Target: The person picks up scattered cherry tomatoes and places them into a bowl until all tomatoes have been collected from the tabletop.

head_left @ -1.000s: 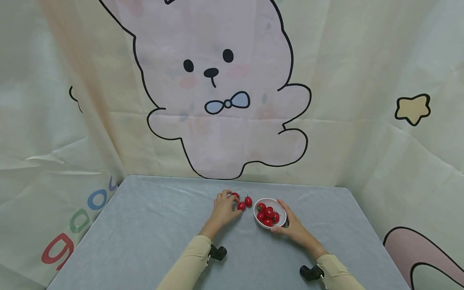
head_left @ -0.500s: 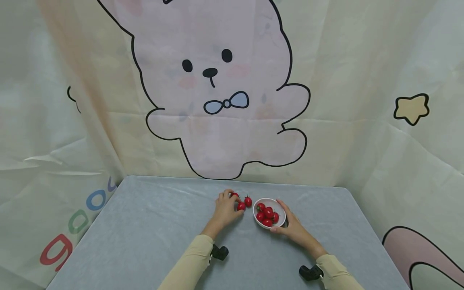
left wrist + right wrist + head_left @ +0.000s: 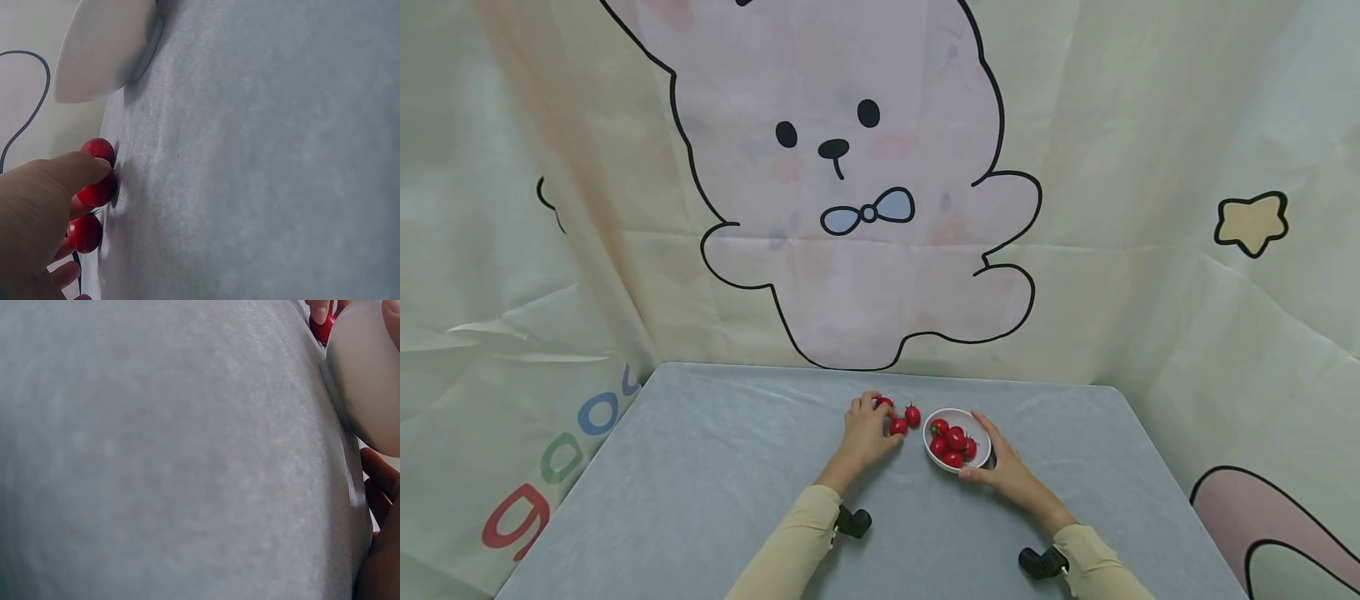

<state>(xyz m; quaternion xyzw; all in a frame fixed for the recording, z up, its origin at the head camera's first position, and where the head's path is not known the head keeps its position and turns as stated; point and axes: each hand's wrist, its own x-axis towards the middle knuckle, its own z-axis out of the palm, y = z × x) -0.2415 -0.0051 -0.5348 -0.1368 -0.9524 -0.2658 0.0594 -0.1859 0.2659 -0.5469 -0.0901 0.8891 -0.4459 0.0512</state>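
Observation:
Three red cherry tomatoes lie on the table left of a small white bowl [image 3: 972, 426]. My left hand [image 3: 863, 433] pinches the nearest cherry tomato [image 3: 898, 427] between thumb and finger; in the left wrist view the thumb presses on this cherry tomato [image 3: 98, 192]. A second cherry tomato [image 3: 913, 416] sits just beyond it, and a third [image 3: 883, 402] is partly covered by the left fingers. My right hand [image 3: 1009, 468] grips the bowl from its right side, thumb at the near rim and fingers round the far side. Several cherry tomatoes [image 3: 956, 438] rest inside the bowl.
A grey-blue cloth covers the table [image 3: 722, 467]. Behind it hangs a curtain [image 3: 1075, 292] printed with a cartoon bear, and similar cloth closes off both sides. Each wrist carries a black camera [image 3: 853, 522].
Over the last second the left hand has shifted very slightly toward the near cherry tomato. The right hand keeps its grip on the bowl, and the view drifts a little.

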